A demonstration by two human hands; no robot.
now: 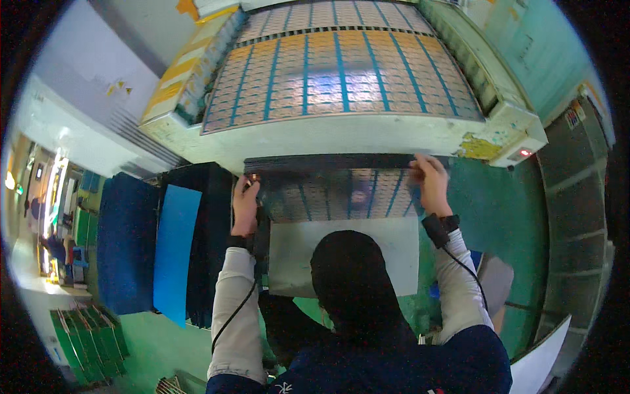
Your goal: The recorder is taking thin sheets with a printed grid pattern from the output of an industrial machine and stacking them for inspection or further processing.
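Far left stood a dark blue block (128,243), then a bright blue sheet (176,256) leaning on black. The left hand (245,210) was at the near panel's left end, fingers curled in; whether its grip had closed on the edge, the observer could not tell. The near panel (302,197), dark along its far side, lay between the hands, above a pale board (289,253) and just short of the machine's cream front (295,138); its teal stripes may have been reflections. The right hand (433,190), blurred, had fingers bent close together over the far right corner, hold uncertain. Step in hand, by judgement: handling the panel by both ends. The next move seemed to call for a matched, edge-only grip, kept level.
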